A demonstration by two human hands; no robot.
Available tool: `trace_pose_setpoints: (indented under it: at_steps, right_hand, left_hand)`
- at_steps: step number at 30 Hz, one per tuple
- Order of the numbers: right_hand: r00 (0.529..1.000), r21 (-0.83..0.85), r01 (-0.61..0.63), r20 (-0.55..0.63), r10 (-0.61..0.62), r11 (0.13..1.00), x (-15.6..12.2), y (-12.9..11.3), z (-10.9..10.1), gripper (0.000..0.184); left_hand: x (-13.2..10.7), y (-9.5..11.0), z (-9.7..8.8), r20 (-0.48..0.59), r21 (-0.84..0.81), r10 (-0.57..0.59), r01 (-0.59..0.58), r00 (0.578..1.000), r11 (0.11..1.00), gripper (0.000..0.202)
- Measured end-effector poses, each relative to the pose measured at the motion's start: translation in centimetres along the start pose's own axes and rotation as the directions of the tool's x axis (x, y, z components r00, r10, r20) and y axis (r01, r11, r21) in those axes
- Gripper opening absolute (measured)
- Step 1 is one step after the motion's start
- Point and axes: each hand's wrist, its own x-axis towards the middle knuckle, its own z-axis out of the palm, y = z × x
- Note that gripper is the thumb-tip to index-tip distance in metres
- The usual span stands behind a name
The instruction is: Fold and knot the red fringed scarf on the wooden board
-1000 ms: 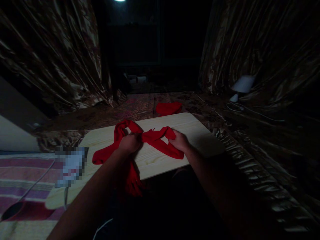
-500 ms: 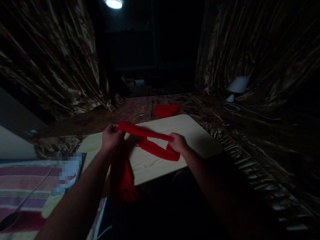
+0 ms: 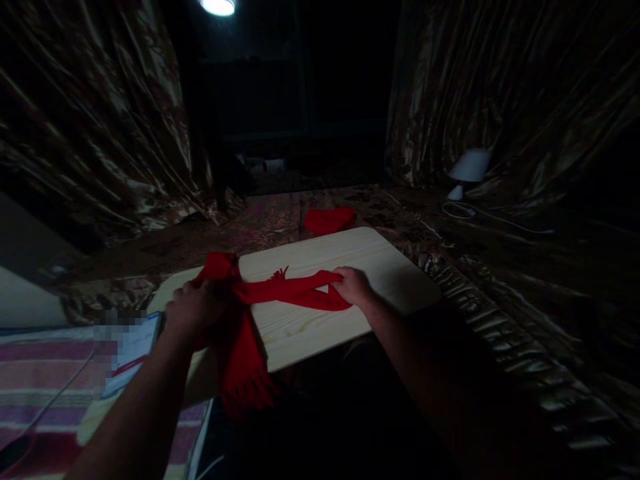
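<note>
A long red fringed scarf (image 3: 285, 291) lies across a pale wooden board (image 3: 370, 257) in a dim room. My left hand (image 3: 193, 308) is closed on the scarf near the board's left end, where the cloth bunches. One fringed end hangs over the board's front edge below that hand. My right hand (image 3: 353, 285) pinches the folded scarf near the board's middle right. The stretch between both hands is pulled fairly straight. A second red cloth (image 3: 330, 219) sits on the floor just beyond the board.
Shiny brown patterned drapes hang at left and right. A small white lamp (image 3: 467, 171) with a cable stands at the right. A blurred-out flat item (image 3: 125, 343) lies left of the board on a striped blanket (image 3: 40, 380). A ceiling light (image 3: 218, 6) glows at top.
My left hand has moved left and down along the board, drawing the scarf out straighter. The right hand has stayed at nearly the same spot, still gripping the fold.
</note>
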Motion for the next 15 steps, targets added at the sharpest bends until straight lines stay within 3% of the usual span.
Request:
trace_pose_setpoints:
  at_steps: [3, 5, 8, 10, 15]
  right_hand:
    - [0.999, 0.060, -0.034, -0.005, 0.035, 0.998, -0.1, 0.0, 0.1, 0.019]
    - [0.998, 0.102, -0.068, -0.008, 0.069, 0.992, -0.1, 0.1, 0.2, 0.020]
    - [0.994, 0.180, -0.106, -0.007, 0.109, 0.978, -0.1, 0.2, 0.5, 0.021]
    - [0.993, 0.230, -0.106, -0.020, 0.114, 0.967, -0.1, 0.4, 0.6, 0.021]
    - [0.990, 0.234, -0.108, -0.061, 0.126, 0.966, 0.0, 0.7, 0.7, 0.016]
  left_hand:
    - [-0.8, 3.3, -0.3, -0.091, 0.097, 0.173, -0.164, 0.981, 0.982, 0.074]
    - [-0.9, 5.7, 0.0, -0.020, 0.035, 0.330, -0.330, 0.944, 0.943, 0.076]
    - [-0.6, 8.3, 1.0, 0.080, -0.144, 0.519, -0.505, 0.851, 0.851, 0.073]
    - [-0.5, 9.3, 1.9, 0.125, -0.218, 0.561, -0.529, 0.818, 0.820, 0.071]
    - [0.0, 10.0, 3.4, 0.122, -0.189, 0.489, -0.463, 0.864, 0.866, 0.066]
